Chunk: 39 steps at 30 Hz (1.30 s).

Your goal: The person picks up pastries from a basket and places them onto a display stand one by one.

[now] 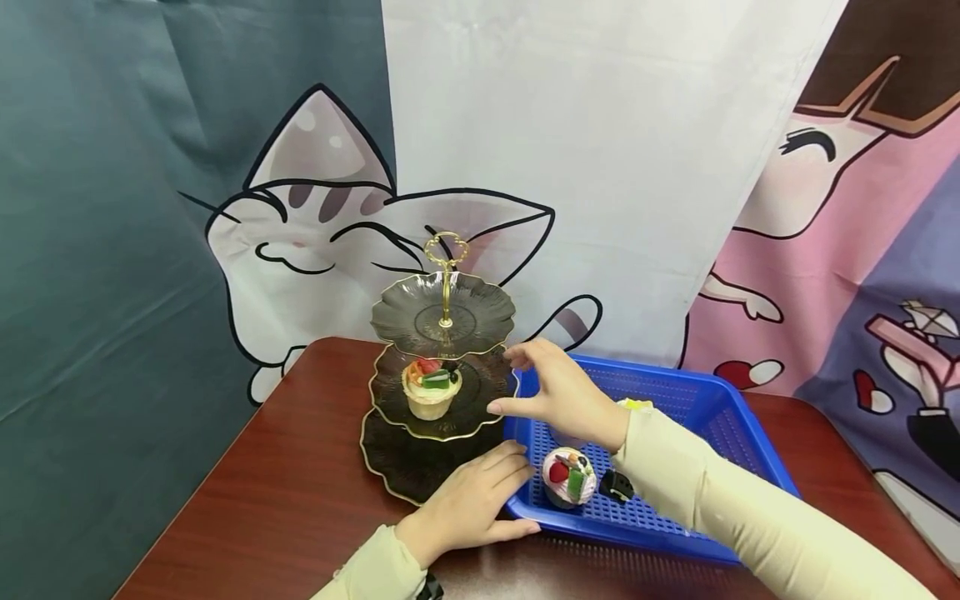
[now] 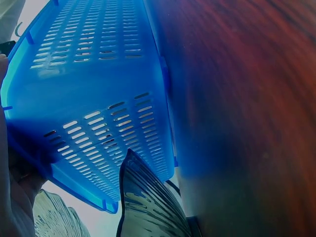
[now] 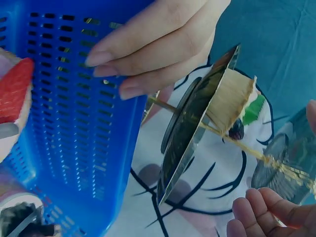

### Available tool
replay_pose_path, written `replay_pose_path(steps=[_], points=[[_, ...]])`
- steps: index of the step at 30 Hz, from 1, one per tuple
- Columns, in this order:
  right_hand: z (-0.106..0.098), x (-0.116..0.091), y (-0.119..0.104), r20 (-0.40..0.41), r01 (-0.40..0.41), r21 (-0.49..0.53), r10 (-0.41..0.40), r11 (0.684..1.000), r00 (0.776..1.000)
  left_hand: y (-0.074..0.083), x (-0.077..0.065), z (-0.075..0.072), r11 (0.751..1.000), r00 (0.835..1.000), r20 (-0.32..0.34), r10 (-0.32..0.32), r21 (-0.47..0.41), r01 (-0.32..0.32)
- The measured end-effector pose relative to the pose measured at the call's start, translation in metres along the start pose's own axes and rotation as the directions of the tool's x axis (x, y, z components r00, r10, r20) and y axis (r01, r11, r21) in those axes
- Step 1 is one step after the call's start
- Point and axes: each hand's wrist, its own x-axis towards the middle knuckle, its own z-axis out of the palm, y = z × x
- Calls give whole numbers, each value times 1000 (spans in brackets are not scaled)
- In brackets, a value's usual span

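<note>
A three-tier black cake stand [image 1: 442, 312] with gold edges stands on the table, a fruit-topped cupcake [image 1: 431, 390] on its middle plate. To its right is a blue plastic basket [image 1: 675, 375], holding a pink-frosted cupcake [image 1: 568, 478] with a strawberry. My left hand [image 1: 480, 500] rests across the basket's left rim, its fairly straight fingers [image 3: 148, 49] reaching over the wall in the right wrist view. Beside the middle plate's right edge, my right hand [image 1: 562, 396] is held over the basket with fingers and thumb apart, nothing between them.
Something yellow-topped [image 1: 636, 404] shows in the basket behind my right forearm. A small black object [image 1: 617, 486] appears below that wrist. The reddish-brown wooden table [image 1: 247, 492] extends to the left, and a cartoon-printed curtain [image 1: 600, 167] hangs behind.
</note>
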Motion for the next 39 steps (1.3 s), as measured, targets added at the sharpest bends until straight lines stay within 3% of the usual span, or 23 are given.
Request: replay_pose_path(steps=[22, 32, 39], points=[[-11, -59, 34, -85, -24, -71, 18, 997, 996, -3, 1, 6, 999, 998, -45, 36, -25, -37], [-6, -81, 47, -57, -87, -48, 84, 995, 995, -5, 2, 6, 999, 999, -38, 32, -28, -33], [7, -95, 63, -32, -90, -98, 87, 991, 996, -5, 0, 4, 999, 1000, -16, 11, -33, -11]])
